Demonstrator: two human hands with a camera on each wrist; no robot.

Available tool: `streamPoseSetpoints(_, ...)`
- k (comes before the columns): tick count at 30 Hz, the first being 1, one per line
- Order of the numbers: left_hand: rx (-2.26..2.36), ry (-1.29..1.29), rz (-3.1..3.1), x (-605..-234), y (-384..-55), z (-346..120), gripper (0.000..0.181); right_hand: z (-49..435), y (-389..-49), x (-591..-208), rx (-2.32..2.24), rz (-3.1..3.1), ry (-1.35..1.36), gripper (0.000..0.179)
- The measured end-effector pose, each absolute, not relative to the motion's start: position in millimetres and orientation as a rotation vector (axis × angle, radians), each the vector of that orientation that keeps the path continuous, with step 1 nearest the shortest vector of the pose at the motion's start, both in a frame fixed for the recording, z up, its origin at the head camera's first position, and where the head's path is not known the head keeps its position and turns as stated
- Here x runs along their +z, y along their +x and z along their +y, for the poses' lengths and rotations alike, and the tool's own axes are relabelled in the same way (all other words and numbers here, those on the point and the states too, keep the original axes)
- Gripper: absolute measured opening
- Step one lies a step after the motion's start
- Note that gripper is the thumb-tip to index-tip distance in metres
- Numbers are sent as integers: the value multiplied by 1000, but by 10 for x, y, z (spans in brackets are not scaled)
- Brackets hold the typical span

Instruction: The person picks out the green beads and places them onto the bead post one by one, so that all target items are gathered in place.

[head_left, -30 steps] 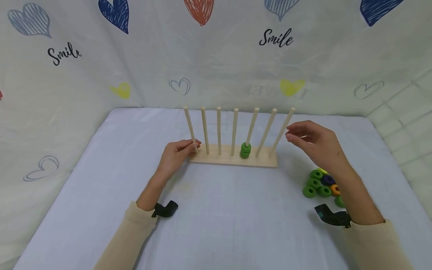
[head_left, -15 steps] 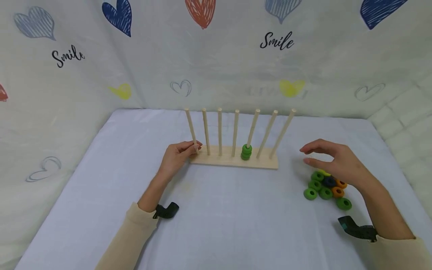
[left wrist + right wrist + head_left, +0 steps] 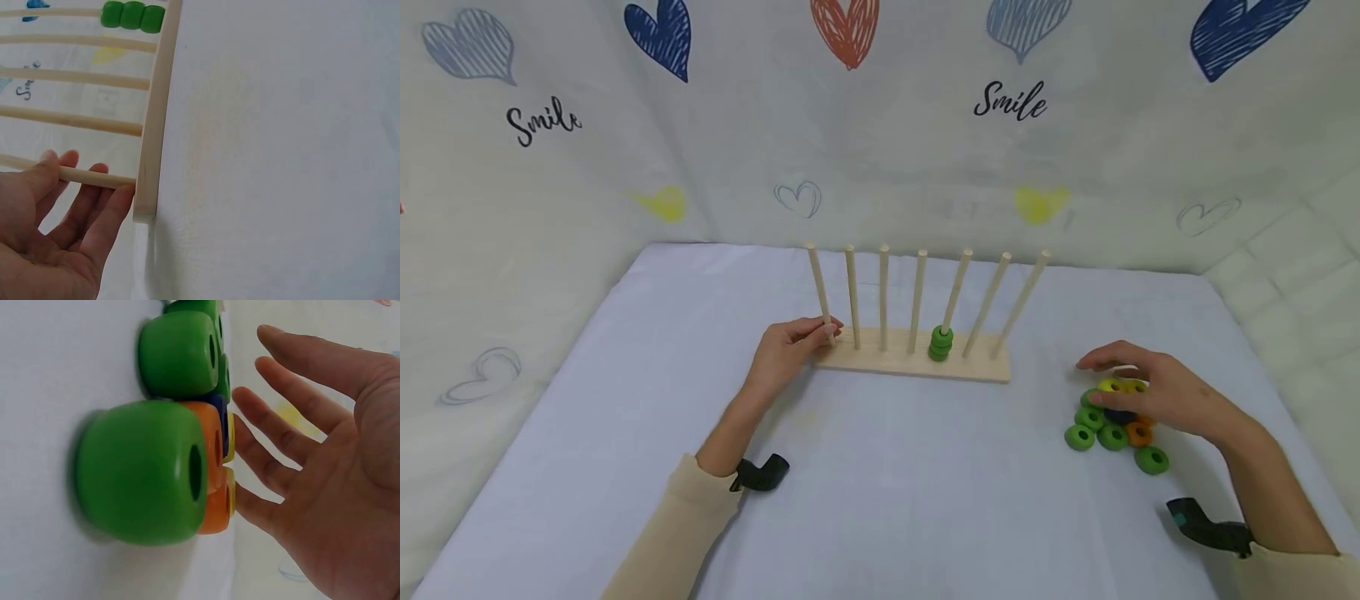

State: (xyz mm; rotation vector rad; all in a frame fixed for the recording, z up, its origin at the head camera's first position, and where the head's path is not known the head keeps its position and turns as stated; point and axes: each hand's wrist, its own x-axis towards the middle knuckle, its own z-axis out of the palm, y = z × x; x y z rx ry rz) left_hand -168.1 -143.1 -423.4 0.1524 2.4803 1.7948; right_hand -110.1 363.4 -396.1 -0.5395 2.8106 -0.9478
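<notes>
A wooden peg rack (image 3: 887, 362) with several upright pegs stands at the table's middle. Three green beads (image 3: 131, 15) are stacked on one peg, right of the rack's centre in the head view. My left hand (image 3: 781, 354) holds the leftmost peg (image 3: 97, 179) near its foot, thumb on one side and fingers on the other. Over the loose beads at the right hovers my right hand (image 3: 1165, 392), thumb and fingers spread apart, palm bare in the right wrist view. Among those beads are a green bead (image 3: 137, 475), an orange bead (image 3: 215, 515) and a dark blue bead (image 3: 1120, 417).
A white cloth (image 3: 917, 500) covers the table. Behind it hangs a pale curtain (image 3: 910, 142) printed with hearts and "Smile". Several green beads lie at the near and left side of the loose group, and yellow beads (image 3: 1108, 385) at its far side.
My right hand has moved from beside the rightmost peg, right and toward me, down over the loose beads, its fingers spreading. My left hand keeps its hold on the leftmost peg.
</notes>
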Motion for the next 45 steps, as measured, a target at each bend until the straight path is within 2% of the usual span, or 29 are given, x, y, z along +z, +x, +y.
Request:
streamPoseSetpoints(11,1805,181,2462,-4267,-1676,-1389,27,3724,-1017,-4029,-915,2790,-521,43)
streamPoseSetpoints(16,1813,129,2468,-4249,-1669,-1419,28,3702,-1039,-4039,-892,2774,-514,40)
streamPoseSetpoints(24,1817,208,2465,-4261,-1678,-1433,28,3731,-1053,-4006,-830,2769,-484,38)
streamPoseSetpoints(45,1817,222,2486,-4289,-1685,-1432,27,3804,-1079,-4050,-857,2701,-487,37)
